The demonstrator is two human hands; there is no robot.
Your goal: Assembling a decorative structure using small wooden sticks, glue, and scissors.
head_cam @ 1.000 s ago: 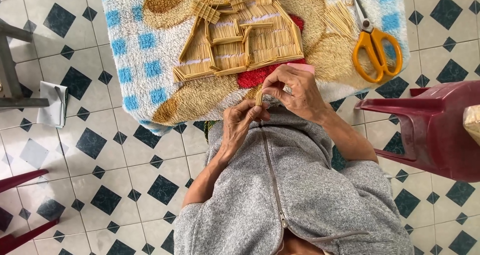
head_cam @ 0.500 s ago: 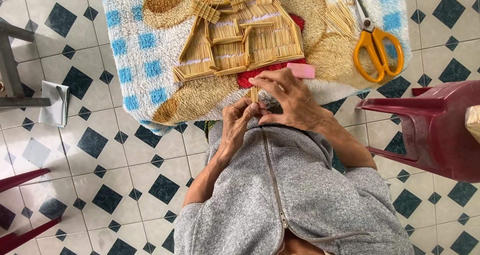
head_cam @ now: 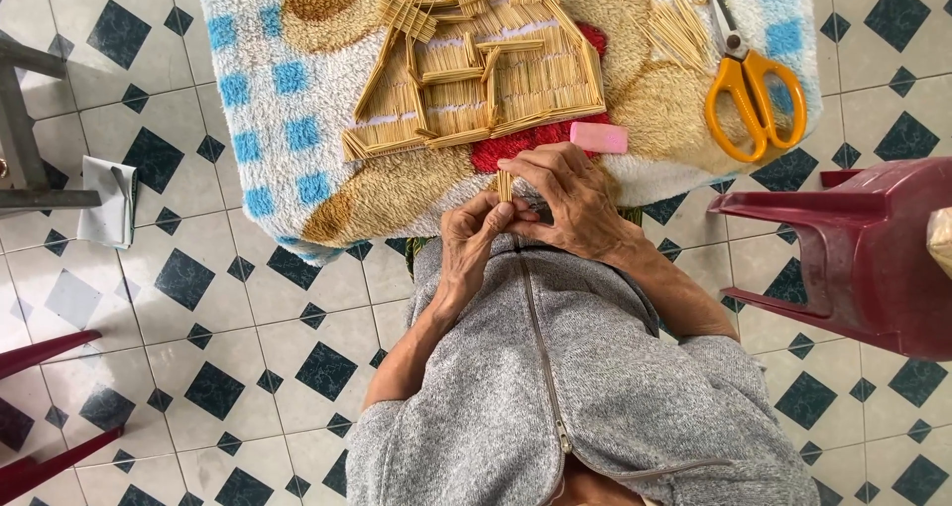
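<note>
Both hands [head_cam: 526,214] shifted slightly, pinching sticks [head_cam: 505,186].

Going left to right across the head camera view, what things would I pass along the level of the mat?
Grey metal frame → folded white paper → stick model house → pink eraser → orange scissors → dark red plastic stool.

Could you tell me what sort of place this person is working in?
Probably a home craft corner, not a workshop: a tiled floor, a plush towel as the work surface, a small stick-built model with yellow scissors beside it, and a red plastic stool nearby.
</note>
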